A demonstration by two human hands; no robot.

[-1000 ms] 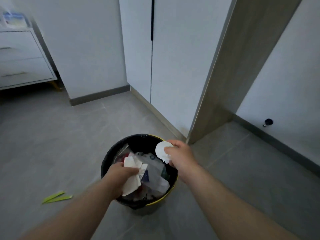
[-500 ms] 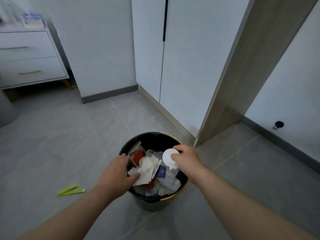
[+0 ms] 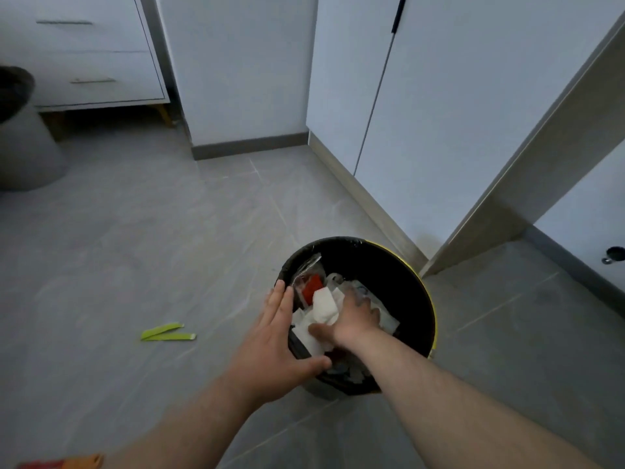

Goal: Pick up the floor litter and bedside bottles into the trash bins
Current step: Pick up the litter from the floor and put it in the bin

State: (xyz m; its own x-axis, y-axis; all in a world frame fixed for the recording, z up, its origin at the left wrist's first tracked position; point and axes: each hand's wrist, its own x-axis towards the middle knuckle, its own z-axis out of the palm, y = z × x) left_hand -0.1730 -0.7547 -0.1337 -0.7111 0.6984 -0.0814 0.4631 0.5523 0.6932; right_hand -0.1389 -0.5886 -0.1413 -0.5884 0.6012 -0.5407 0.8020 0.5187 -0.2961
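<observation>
Head view shows both hands at the trash bin (image 3: 399, 275), which stands on the floor in the lower middle of the frame. The left hand (image 3: 277, 336) lies flat over the left part of the rim, its grip wide, fingers straight, holding nothing. The right hand (image 3: 355, 316) reaches inside and rests on the white paper (image 3: 324, 306) on top of the heap. Its fingers are blurred, so I cannot tell if the grip is closed on something or only presses.

The bin looks quite full. In my judgement the main risk is that the light paper springs up when the hand goes out, or sticks to the fingers and falls on the floor beside the bin. Pressing hard on one side may also tip the bin or pull the black liner (image 3: 297, 265) down from the rim. A red piece (image 3: 311, 288) and some clear wrapping lie beside the paper.

Two green strips (image 3: 168, 332) lie on the floor (image 3: 135, 231) to the left of the bin, well apart from it and not yet collected. The floor is of smooth grey tiles. In the upper left stands a white drawer unit (image 3: 94, 62), and at the left edge a grey container (image 3: 23, 147), perhaps a second bin. White cupboard doors (image 3: 439, 113) fill the upper middle, and a wooden door frame (image 3: 541, 157) is at the right.
</observation>
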